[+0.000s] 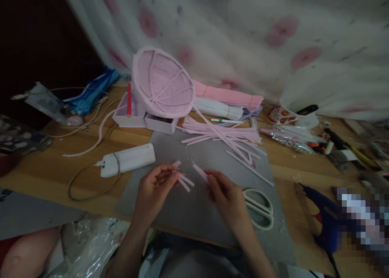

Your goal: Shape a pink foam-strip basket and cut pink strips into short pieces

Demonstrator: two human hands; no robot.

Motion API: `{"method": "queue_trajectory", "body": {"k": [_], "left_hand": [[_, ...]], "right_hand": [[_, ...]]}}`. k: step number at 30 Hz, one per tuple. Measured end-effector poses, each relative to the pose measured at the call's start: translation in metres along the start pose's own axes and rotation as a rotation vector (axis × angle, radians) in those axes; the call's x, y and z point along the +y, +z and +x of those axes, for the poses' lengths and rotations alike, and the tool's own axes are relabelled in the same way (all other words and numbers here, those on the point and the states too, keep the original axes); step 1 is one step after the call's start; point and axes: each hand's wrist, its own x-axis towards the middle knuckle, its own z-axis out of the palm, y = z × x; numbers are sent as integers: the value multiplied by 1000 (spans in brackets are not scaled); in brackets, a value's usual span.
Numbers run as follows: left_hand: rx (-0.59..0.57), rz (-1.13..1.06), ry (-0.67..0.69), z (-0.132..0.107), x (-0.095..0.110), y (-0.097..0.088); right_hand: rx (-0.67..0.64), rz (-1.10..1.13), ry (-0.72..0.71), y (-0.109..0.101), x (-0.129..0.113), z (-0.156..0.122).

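Observation:
My left hand [155, 189] pinches a few short pale pink pipe cleaners [186, 182] between thumb and fingers, their ends fanning out to the right. Level with it, my right hand [226, 195] grips another pale pink pipe cleaner piece [199, 172], its tip pointing up and left. The two hands are apart, above a grey mat [194, 217]. Pale green-handled scissors [259, 209] lie beside my right wrist, the blades hidden. Beyond the hands lies a pile of long pink pipe cleaners [219, 131]. Behind it a ribbed pink bowl-shaped piece [165, 81] leans tilted.
White boxes [130, 118] sit under the bowl shape. A white power bank [128, 159] with a looped cable lies left. Pink bundles [227, 93] and a paper tub [285, 114] stand behind. A blue glue gun [323, 219] is at right, near a blurred-out patch.

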Motion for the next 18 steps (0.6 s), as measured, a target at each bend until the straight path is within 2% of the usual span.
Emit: {"method": "queue_trajectory", "body": {"k": [2,4,6,9,11,14,18], "left_hand": [[36,12,9,-1,1,-1],[67,10,-2,-2,0,-1],[82,-2,-20,-3,-2,-1],[70,-23,-40,-1,-8,-1],[66,-65,-40,3,-14,0],[68,-118,-30,8,-23,1],[41,-157,-31,7,-36,2]], "right_hand": [[-57,-146,-38,1,-3,3],[-73,-200,-35,-6,-4,5],[-9,-228,-30,-21,-3,10],[193,-376,-24,-55,-1,22],[277,-466,-7,-78,-2,32],[310,-569,38,-101,2,42],[291,-724,102,-104,21,50]]}}
